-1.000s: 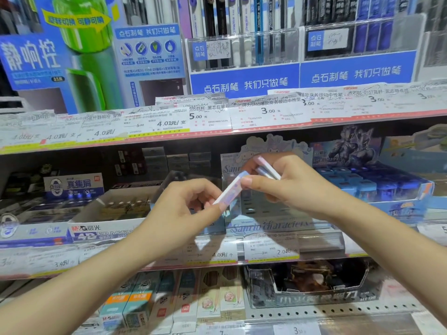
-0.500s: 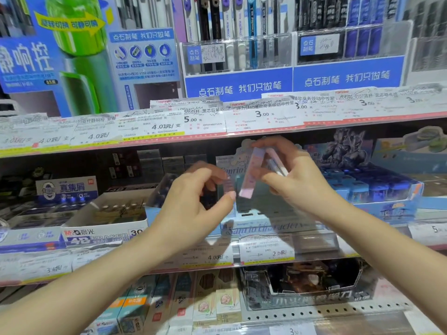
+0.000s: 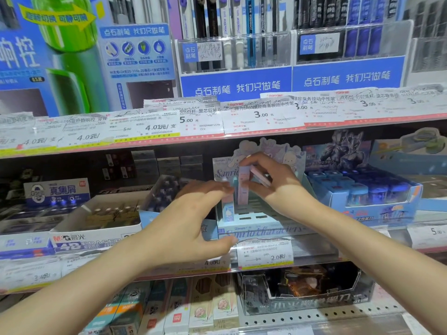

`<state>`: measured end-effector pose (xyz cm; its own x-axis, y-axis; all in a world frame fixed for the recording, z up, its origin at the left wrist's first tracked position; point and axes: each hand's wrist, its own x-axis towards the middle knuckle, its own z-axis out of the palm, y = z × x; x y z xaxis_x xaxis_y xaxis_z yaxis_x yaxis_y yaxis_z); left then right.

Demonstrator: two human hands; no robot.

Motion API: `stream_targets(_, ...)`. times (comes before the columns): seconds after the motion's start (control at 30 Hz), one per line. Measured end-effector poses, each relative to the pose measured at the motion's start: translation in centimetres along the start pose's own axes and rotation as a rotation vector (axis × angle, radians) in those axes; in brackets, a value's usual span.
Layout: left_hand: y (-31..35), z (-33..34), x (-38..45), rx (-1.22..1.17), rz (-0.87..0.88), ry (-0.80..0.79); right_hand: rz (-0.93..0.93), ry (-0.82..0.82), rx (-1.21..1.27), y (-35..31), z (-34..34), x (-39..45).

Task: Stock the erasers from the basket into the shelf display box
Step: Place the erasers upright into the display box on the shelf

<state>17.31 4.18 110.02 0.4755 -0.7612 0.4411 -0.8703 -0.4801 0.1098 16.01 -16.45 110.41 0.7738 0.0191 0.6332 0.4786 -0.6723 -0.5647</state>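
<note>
Both arms reach over the middle shelf toward the pale blue display box (image 3: 256, 228) with cartoon characters on its tall back card. The right hand (image 3: 271, 180) hovers at the top of the box, fingers curled round a small bunch of slim pastel erasers (image 3: 260, 176), pinkish and lilac, with one lilac eraser (image 3: 243, 187) standing upright from its fingertips down toward the slotted tray. The left hand (image 3: 193, 221) is just beside it, blurred; its fingers stretch toward a pale blue eraser (image 3: 228, 209) standing at the tray's left edge, thumb down by the box's front lip, and I cannot tell whether it actually pinches that eraser or only touches it. Left of the box sits a white carton (image 3: 96, 228) printed with "4B ERASER", and to the right a blue box (image 3: 362, 189) of small blue items. Price tags (image 3: 264, 253) line the shelf edge below, one reading 2.0, while pens (image 3: 232, 32) fill clear holders on the shelf above
</note>
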Motion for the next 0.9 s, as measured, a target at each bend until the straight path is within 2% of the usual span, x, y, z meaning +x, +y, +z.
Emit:
stream_targets(0.33,-0.1,0.2,0.1,-0.007,0.028,0.043,0.02,-0.015,-0.008,0.4,0.3,0.4)
stream_targets(0.47,-0.2,0.2,0.0,0.001,0.051,0.058,-0.048,-0.053,-0.082,0.7,0.5,0.3)
stream_targets(0.6,-0.2,0.0,0.2,-0.001,0.084,0.065,-0.14,-0.01,-0.198,1.1,0.6,0.3)
stream_targets(0.73,-0.1,-0.2,0.2,-0.004,0.085,0.065,-0.043,-0.096,-0.216,0.6,0.3,0.5)
stream_targets(0.9,-0.3,-0.1,0.6,0.008,0.085,0.064,0.115,-0.154,-0.05,-0.7,-0.4,0.5)
